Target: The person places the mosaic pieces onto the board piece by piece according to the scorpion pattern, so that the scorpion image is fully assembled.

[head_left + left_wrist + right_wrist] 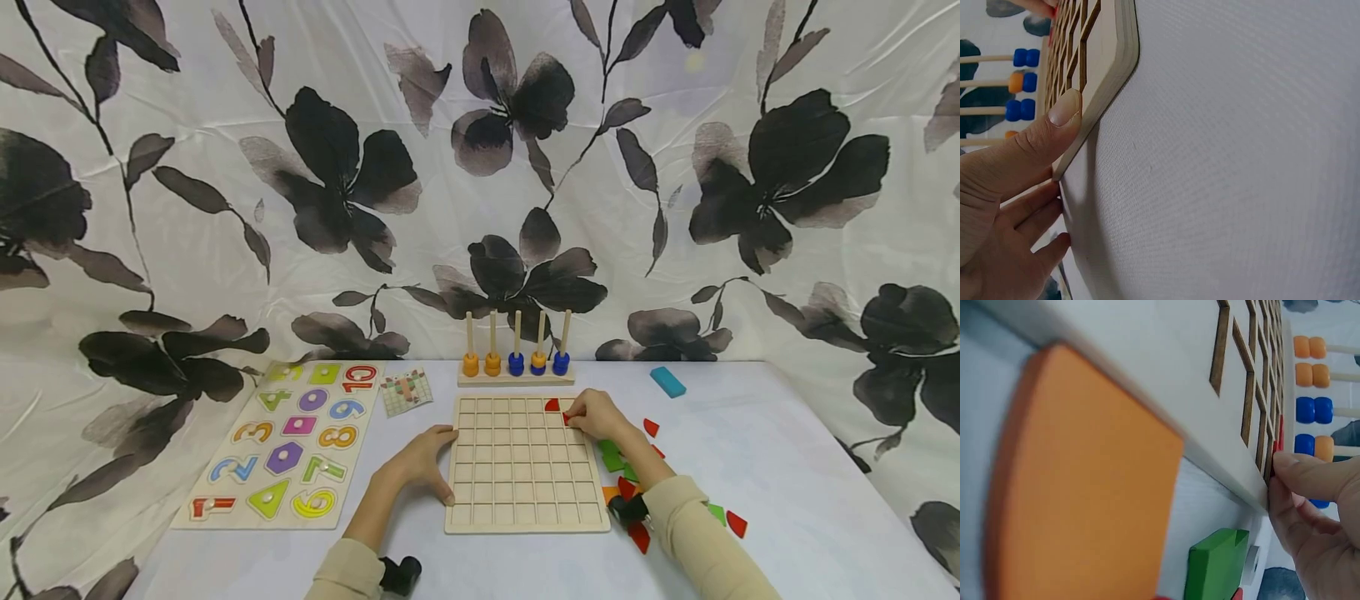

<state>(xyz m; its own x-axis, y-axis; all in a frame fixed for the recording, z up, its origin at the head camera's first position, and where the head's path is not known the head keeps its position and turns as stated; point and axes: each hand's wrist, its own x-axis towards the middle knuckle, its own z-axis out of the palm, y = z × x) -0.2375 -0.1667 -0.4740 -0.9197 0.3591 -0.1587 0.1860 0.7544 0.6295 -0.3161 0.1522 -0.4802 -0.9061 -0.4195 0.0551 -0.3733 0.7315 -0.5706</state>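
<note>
- Red piece (567, 419): near the far right corner of the board (527, 528); probably light, stiff, best pinched by its edges.
- Right hand (598, 417): pinches it.
- Board: seems rigid, easily steadied by its rim.
- Left hand (426, 461): fingers spread, touching its left edge.

red piece (567, 419), beige board (522, 466), black-flowered white backdrop (427, 187)

Play area: number puzzle (240, 518), bead abacus (516, 364) on table (555, 571), floral backdrop (480, 183).
</note>
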